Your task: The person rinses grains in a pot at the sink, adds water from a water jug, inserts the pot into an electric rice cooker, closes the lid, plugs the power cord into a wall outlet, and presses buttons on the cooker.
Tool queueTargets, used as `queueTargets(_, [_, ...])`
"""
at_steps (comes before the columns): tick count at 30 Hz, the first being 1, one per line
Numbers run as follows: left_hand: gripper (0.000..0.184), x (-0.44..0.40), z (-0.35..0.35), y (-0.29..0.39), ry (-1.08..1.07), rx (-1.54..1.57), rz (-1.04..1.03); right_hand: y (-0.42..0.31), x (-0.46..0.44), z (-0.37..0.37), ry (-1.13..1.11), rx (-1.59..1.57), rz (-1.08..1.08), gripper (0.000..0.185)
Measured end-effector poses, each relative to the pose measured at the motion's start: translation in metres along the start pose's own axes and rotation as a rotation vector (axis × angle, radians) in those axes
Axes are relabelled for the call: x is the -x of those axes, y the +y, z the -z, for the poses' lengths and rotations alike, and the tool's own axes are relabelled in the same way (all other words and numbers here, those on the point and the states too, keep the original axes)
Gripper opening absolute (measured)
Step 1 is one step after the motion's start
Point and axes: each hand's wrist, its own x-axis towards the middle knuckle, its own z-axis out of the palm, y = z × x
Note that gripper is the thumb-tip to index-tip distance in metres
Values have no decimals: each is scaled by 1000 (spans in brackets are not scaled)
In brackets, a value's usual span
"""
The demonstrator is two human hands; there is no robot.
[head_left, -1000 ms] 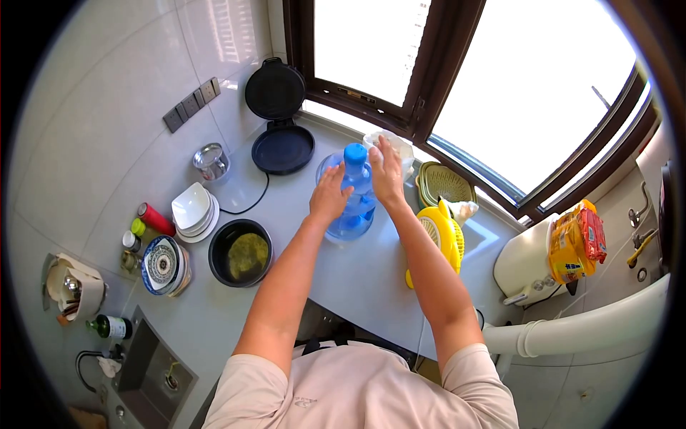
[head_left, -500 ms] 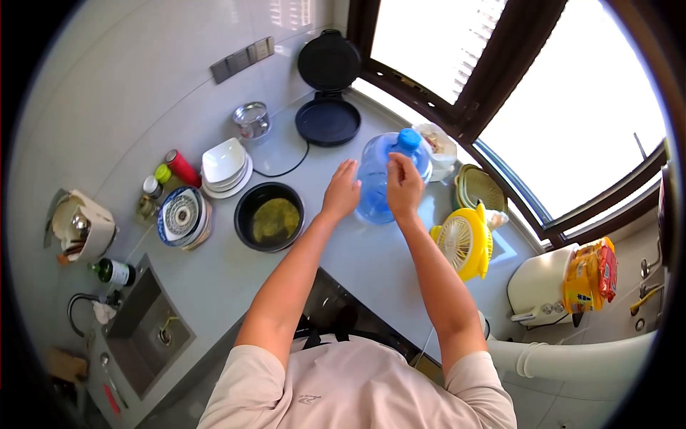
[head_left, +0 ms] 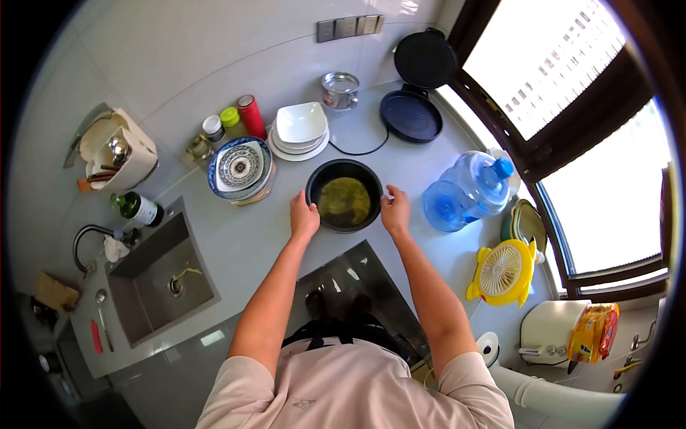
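A round black pot stands on the grey counter in front of me, with a cloudy yellow-green liquid in it. My left hand grips the pot's left side, its thumb near the rim. At the right side, my right hand has its fingers against the pot wall. The undersides of both hands' grip are hidden. Behind the pot sits a stack of white plates with a square white bowl on top.
A large blue water jug and a yellow fan stand to the right. Patterned bowls and a sink lie left. At the back are an open black electric griddle and a metal pot.
Both hands have left the area by the blue water jug, moved left and taken hold of the black pot's sides. My view has turned toward the left.
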Motion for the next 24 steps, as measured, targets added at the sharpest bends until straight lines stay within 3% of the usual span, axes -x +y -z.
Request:
queueTargets(5, [44, -2, 4, -19, -196, 457, 316, 51, -26, -44, -7, 136, -28, 32])
queueTargets(6, [43, -4, 2, -23, -210, 551, 358, 40, -31, -39, -115, -29, -253, 35])
queueTargets(8, [38, -7, -3, -30, -203, 801, 472, 41, -40, -46, -145, -200, -318, 35])
queueTargets(11, [35, -5, 12, -29, -280, 845, 572, 38, -49, -54, -210, -309, -382, 36])
queueTargets(18, [24, 32, 59, -39, -34, 942, 668, -3, -30, -82, -341, -393, -365, 37])
queueTargets(24, [25, 85, 148, -72, 151, 1035, 599, -79, 28, -113, -543, -517, -288, 34])
